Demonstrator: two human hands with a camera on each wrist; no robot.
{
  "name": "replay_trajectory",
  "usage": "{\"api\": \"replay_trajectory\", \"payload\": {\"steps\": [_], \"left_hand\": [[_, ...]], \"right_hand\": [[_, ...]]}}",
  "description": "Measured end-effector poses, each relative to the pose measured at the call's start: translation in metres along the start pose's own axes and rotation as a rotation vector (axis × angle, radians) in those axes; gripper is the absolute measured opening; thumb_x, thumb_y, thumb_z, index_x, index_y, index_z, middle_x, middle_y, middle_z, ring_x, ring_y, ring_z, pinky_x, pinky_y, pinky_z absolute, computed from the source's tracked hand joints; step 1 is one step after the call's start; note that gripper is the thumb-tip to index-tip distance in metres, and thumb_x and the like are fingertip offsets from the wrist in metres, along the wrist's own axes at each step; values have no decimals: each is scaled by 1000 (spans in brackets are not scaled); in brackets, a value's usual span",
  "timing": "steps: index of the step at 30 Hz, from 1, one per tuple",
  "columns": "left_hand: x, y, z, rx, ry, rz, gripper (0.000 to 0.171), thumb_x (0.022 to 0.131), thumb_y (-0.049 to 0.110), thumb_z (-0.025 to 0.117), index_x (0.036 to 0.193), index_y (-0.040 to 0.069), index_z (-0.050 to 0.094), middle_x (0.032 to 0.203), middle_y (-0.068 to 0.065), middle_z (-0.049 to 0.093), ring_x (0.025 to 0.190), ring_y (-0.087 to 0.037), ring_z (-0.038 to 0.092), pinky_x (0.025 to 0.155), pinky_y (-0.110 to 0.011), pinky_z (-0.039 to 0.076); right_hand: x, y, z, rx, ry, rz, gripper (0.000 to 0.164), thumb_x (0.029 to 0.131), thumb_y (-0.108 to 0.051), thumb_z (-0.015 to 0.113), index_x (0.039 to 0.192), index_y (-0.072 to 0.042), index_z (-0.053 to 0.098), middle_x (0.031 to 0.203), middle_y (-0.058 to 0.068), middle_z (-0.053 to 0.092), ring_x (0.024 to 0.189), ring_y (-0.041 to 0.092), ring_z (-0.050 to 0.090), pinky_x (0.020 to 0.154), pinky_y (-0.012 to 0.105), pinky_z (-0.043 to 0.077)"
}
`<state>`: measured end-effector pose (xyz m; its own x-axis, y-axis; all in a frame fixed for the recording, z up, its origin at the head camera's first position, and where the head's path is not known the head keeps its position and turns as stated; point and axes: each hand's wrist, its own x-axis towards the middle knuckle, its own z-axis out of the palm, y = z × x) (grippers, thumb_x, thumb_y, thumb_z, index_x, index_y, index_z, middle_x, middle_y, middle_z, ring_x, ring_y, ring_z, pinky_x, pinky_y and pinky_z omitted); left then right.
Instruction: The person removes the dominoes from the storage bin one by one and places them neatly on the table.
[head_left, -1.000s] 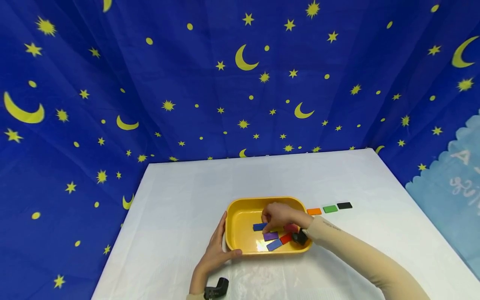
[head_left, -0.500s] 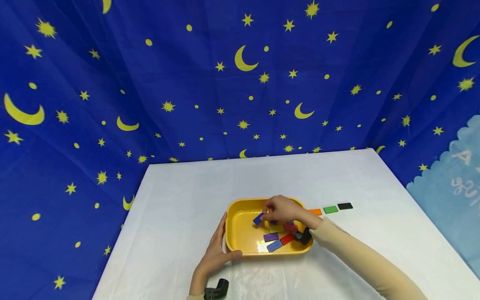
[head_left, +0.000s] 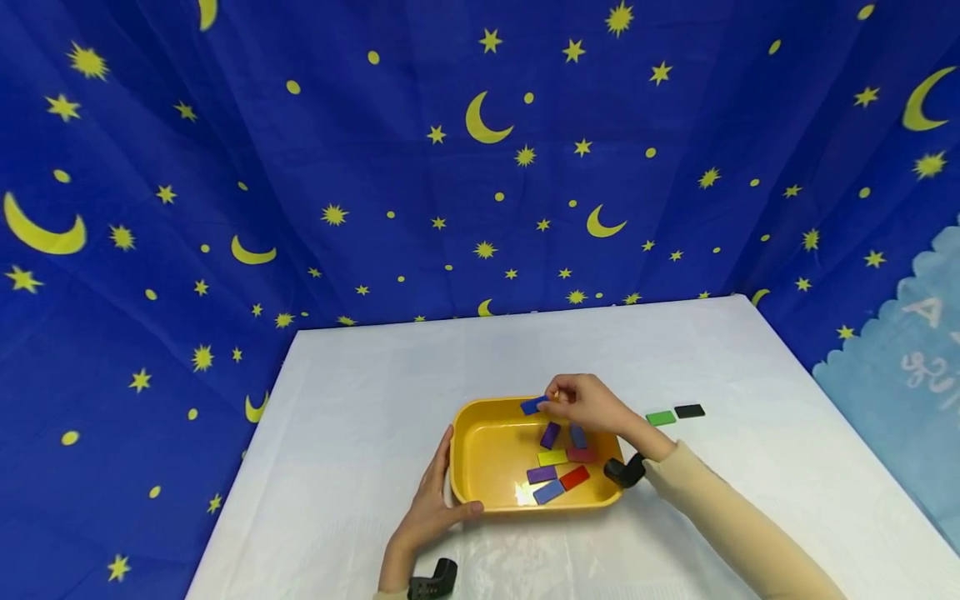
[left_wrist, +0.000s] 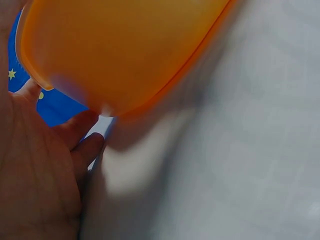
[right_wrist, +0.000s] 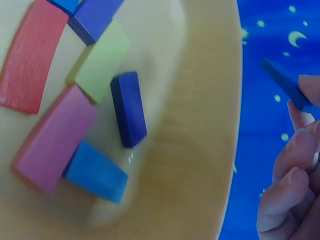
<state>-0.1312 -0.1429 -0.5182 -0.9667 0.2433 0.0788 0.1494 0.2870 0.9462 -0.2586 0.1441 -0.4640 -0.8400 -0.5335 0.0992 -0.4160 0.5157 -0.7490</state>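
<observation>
My right hand (head_left: 588, 402) pinches a blue rectangular block (head_left: 533, 406) between thumb and fingers, over the far rim of a yellow plastic tub (head_left: 468, 454). In the right wrist view the blue block (right_wrist: 286, 84) sticks out from the fingertips, beyond the tub's edge. My left hand (head_left: 431, 508) spreads at the tub's left front corner, fingers along the outer left wall and thumb at the front rim. Inside the tub lie a yellow block (head_left: 552, 457), a red block (head_left: 574, 477), a pink block (right_wrist: 56, 139), a dark purple block (head_left: 551, 435) and several more blue and purple ones.
On the white table (head_left: 360, 400), right of the tub, lie a green block (head_left: 661, 418) and a black block (head_left: 689, 411) in a row. A blue curtain (head_left: 420, 183) with yellow moons and stars hangs behind the table.
My right hand has lifted the blue block from the tub's floor, away to the far rim. The yellow and dark purple blocks have come into view; my arm now hides the orange block. The left hand stays put.
</observation>
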Motion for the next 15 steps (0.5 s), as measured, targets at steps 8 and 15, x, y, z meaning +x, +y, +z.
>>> {"api": "replay_trajectory", "payload": {"steps": [8, 15], "left_hand": [[0, 1, 0, 11, 11, -18, 110, 71, 21, 82, 153, 7, 9, 154, -20, 14, 137, -41, 20, 105, -65, 15], [6, -34, 4, 25, 11, -2, 113, 71, 24, 83, 154, 23, 6, 156, -14, 12, 138, -36, 19, 105, -64, 15]], "right_hand": [[-15, 12, -24, 94, 119, 147, 25, 85, -32, 73, 88, -8, 67, 60, 1, 50, 49, 16, 44, 42, 23, 37], [-31, 27, -56, 153, 229, 268, 36, 84, -38, 72, 93, -4, 66, 58, 5, 48, 46, 19, 44, 44, 27, 41]]}}
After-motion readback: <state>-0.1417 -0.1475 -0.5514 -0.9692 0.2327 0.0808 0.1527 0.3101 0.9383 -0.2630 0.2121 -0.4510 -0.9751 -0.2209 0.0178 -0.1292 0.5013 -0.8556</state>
